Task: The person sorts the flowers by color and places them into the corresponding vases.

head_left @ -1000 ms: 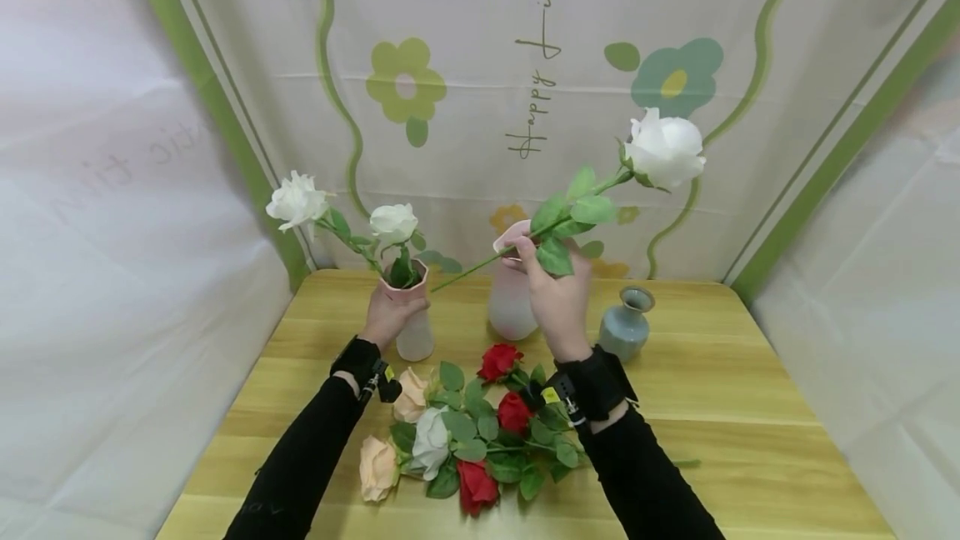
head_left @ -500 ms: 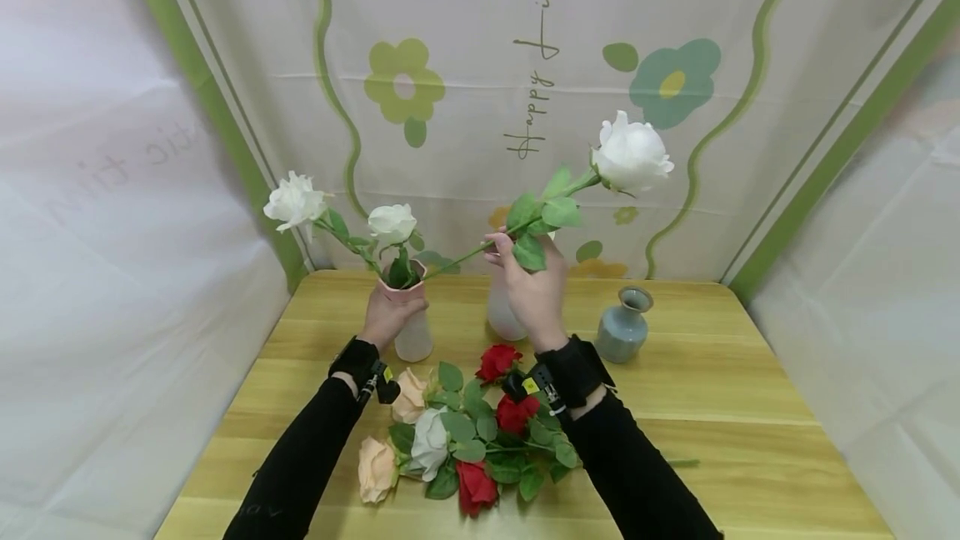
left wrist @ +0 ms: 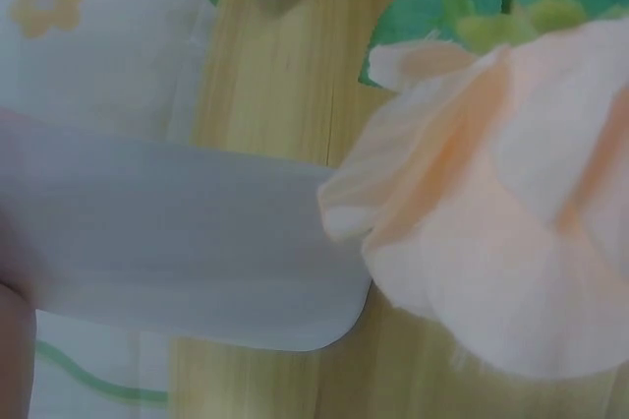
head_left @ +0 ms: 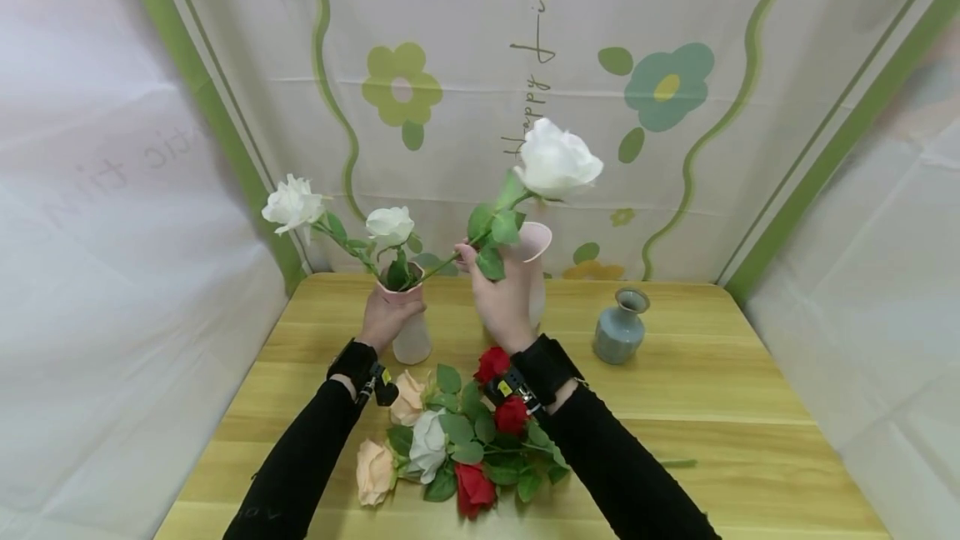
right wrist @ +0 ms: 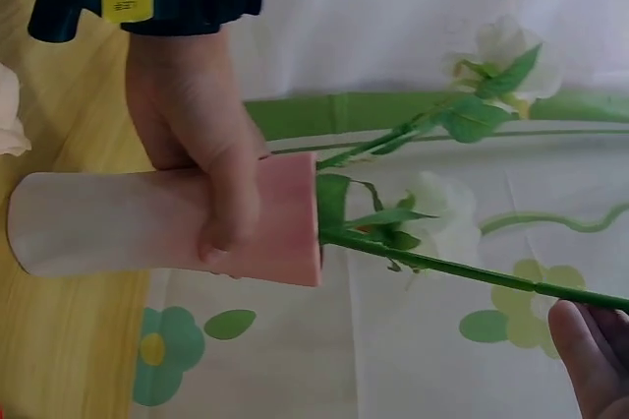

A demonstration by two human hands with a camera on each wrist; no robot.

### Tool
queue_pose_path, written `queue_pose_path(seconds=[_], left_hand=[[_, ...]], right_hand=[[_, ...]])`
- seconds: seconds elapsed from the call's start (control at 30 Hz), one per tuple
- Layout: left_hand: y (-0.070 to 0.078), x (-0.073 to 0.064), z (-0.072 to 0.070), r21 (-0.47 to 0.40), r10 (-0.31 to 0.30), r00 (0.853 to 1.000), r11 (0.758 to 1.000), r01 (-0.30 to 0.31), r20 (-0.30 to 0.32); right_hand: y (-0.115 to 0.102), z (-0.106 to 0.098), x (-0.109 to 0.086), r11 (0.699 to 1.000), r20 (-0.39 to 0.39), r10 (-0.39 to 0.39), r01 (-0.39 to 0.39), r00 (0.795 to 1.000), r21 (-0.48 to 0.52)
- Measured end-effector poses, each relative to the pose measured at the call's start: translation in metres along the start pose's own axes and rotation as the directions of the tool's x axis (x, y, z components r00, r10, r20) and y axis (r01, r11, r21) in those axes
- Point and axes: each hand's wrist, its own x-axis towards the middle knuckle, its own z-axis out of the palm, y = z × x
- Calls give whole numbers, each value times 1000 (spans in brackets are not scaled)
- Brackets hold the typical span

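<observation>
Left hand (head_left: 386, 319) grips the slim frosted vase, white at the base and pink at the rim (head_left: 412, 340). Grip is just under the rim, thumb across the near side, other fingers mostly hidden behind, so can't tell their spacing. Vase is roughly upright; can't tell if its base touches the pale wood-grain table (head_left: 750, 407). Right hand (head_left: 510, 298) pinches the green stem (right wrist: 442, 267) of the large white rose (head_left: 557, 161) between thumb and fingers, just below its leaves. Bloom is up and to the right, stem slanting down-left, lower end in the vase mouth; depth not visible. Two smaller white roses (head_left: 294, 204) are already in that vase, one leaning well left, the other just above the rim. Wider pink-rimmed vase (head_left: 534, 240) is behind the right hand, partly covered. Squat grey-blue glazed vase (head_left: 620, 332) is apart, to the right. Near side of table: a flat pile with peach roses (head_left: 375, 472), a loose white rose (head_left: 429, 444), red roses (head_left: 474, 488) and green leaves, partly under the right forearm. White cloth backdrop (head_left: 450, 7) with printed flowers behind.
</observation>
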Motion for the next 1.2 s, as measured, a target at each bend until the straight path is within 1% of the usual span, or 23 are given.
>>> queue_pose_path(seconds=[0.03, 0.1, 0.23, 0.27, 0.33, 0.43, 0.5, 0.57, 0.63, 0.73, 0.8, 0.87, 0.97, 1.0, 1.2], left_hand=[[0, 0, 0, 12, 3, 1000, 1000, -3, -3], [1, 0, 1, 33, 13, 1000, 999, -12, -8], [1, -1, 0, 46, 33, 999, 998, -33, -7], [1, -1, 0, 38, 35, 999, 999, -35, -3], [0, -3, 0, 10, 31, 999, 999, -31, 13], [0, -6, 0, -31, 4, 999, 1000, -2, 43], [0, -8, 0, -53, -5, 998, 999, 8, 55], [0, -8, 1, -49, -17, 998, 999, 20, 60], [8, -10, 1, -49, -33, 998, 998, 36, 56], [23, -15, 1, -57, -41, 997, 997, 44, 63], [31, -19, 1, -83, -27, 997, 996, 34, 75], [32, -21, 1, -103, -5, 996, 995, 14, 88], [29, -19, 1, -117, 11, 996, 993, 0, 93], [28, -19, 0, -118, 8, 996, 993, 3, 92], [9, -9, -1, -96, -11, 997, 995, 18, 75]], right_hand=[[5, 1, -1, 1000, 17, -3, 3, 1000, -26], [14, 3, -4, 993, 49, -11, 17, 999, -119], [21, 7, -5, 961, 144, -26, 64, 989, -268], [23, 9, -5, 951, 170, -23, 74, 985, -300], [25, 12, -4, 942, 230, -7, 83, 973, -324], [27, 17, -3, 922, 311, 10, 111, 950, -370], [28, 21, -2, 918, 353, 20, 123, 935, -378], [29, 25, 1, 916, 392, 15, 145, 920, -375], [29, 30, 6, 910, 414, 6, 166, 910, -380], [29, 36, 14, 902, 449, -5, 198, 894, -385], [27, 39, 18, 898, 464, -5, 208, 886, -387], [27, 41, 21, 894, 482, 2, 215, 876, -393], [25, 43, 24, 888, 499, 9, 222, 867, -403], [25, 43, 24, 886, 503, 11, 225, 864, -406], [25, 44, 25, 882, 511, 9, 234, 860, -408]])
